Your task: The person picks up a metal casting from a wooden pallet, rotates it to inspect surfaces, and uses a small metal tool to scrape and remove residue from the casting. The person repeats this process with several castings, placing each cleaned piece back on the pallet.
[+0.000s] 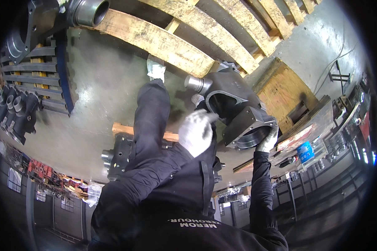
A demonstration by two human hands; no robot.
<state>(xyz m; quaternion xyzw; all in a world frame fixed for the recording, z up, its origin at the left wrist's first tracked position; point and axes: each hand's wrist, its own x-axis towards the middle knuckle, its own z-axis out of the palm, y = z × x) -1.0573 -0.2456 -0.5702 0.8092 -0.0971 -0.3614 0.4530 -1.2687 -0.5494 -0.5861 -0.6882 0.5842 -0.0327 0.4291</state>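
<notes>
A heavy dark metal housing (pixel 238 108) with a round bore and a silver stub shaft at one end hangs above the grey floor, carried between both hands. My left hand (pixel 197 131), in a white glove, presses against its near side by a rectangular opening. Gloved too, my right hand (pixel 268 142) grips the flange edge under the round bore. Black sleeves lead to both hands, and my leg with a pale shoe (pixel 156 69) stands just left of the housing.
A second dark housing (pixel 117 157) lies on a wooden block (pixel 121 129) by my leg. Wooden pallets (pixel 171 42) and a wooden crate (pixel 280 90) sit beyond. Several similar castings (pixel 14 111) line the left, next to a dark slatted rack (pixel 33 67).
</notes>
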